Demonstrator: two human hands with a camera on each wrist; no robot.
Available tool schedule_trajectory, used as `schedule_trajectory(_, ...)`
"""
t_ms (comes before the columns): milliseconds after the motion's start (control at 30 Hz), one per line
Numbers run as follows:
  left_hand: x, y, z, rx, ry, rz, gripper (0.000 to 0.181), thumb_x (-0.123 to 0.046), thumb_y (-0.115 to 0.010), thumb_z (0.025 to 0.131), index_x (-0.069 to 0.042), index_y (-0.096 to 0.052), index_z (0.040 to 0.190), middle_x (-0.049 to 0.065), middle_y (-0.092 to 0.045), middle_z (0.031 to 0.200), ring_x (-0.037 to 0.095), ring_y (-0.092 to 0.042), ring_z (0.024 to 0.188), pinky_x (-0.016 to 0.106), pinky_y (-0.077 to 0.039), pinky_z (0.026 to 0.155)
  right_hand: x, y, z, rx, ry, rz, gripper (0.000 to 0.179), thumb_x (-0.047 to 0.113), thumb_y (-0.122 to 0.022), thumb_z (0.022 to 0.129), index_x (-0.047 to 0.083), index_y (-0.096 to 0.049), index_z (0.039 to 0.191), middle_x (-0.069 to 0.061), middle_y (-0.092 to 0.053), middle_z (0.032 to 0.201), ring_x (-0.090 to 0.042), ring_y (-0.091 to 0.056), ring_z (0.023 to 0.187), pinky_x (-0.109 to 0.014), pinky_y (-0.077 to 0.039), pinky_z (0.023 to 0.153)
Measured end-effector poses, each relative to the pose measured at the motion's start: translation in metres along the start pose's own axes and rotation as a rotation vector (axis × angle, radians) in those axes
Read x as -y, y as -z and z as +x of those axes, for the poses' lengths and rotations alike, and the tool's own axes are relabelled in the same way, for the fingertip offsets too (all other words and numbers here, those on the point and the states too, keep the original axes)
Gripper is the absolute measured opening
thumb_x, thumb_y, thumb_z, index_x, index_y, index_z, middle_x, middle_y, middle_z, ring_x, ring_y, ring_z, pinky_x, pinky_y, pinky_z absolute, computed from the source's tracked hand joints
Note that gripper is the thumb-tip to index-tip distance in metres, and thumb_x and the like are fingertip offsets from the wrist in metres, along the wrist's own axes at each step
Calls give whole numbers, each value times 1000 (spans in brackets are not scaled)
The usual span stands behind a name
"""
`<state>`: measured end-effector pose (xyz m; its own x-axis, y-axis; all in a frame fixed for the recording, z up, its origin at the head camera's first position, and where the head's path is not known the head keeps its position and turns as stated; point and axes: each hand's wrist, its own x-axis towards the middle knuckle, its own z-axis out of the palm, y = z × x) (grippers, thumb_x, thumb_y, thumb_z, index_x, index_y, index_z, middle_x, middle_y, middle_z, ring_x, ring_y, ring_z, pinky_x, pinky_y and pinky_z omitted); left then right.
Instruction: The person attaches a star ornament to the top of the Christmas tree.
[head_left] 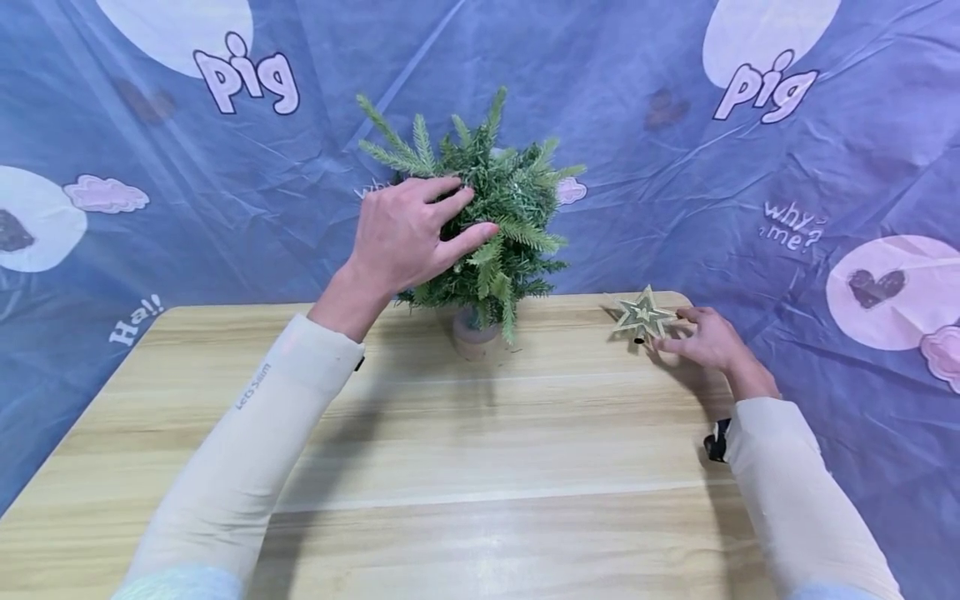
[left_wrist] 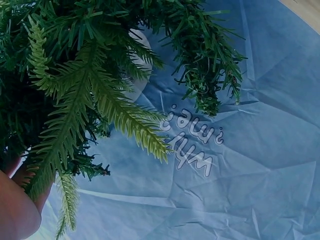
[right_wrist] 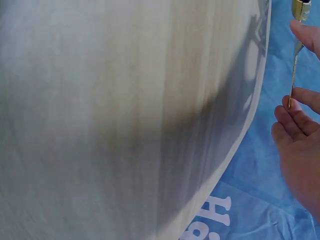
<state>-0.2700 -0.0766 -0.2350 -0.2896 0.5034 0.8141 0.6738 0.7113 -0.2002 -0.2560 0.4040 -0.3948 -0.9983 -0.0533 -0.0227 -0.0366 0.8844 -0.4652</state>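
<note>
A small artificial Christmas tree (head_left: 517, 192) stands upright near the table's far edge, on a pale round base (head_left: 474, 333). My left hand (head_left: 412, 233) is at the tree's left side, its fairly straight fingers and thumb touching the branches. In the left wrist view, green branches (left_wrist: 95, 85) fill the upper left and partly cover the left hand (left_wrist: 20, 205). To the right of the tree, my right hand (head_left: 708, 337) pinches a gold star tree topper (head_left: 643, 315) by its edge, above the table. The right wrist view shows the star topper (right_wrist: 294, 75) edge-on.
The wooden table (head_left: 465, 442) has rounded far corners. Behind it hangs a creased blue cloth (head_left: 637, 67) with printed words and clouds, close to the table's back and sides. The arms cast shadows across the tabletop.
</note>
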Motion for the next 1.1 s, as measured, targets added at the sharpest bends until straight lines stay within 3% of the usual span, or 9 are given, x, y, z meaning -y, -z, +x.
schedule_trajectory(367,0,3,-4,25,53,30,65,-70,-58,90,-13,-78,116,10,-73,117,32,-74,100,46,-61,67,17,-2,2,-159,100,24,92,41,-81,84,-17,-41,144,-42,-38,143,-60,-39,128,-69,-31,106)
schedule_trajectory(600,0,2,-2,12,41,36,66,-69,-57,90,-12,-78,116,11,-73,117,33,-75,95,46,-59,59,28,3,2,-158,89,64,94,45,-79,86,-14,-38,148,-37,-35,148,-57,-37,133,-68,-29,109)
schedule_trajectory(1100,-2,-1,-1,8,31,28,64,-67,-60,89,-13,-78,116,10,-74,117,32,-75,95,46,-59,60,46,11,-2,-176,90,91,95,43,-79,85,-11,-36,150,-34,-33,151,-55,-34,136,-69,-27,109)
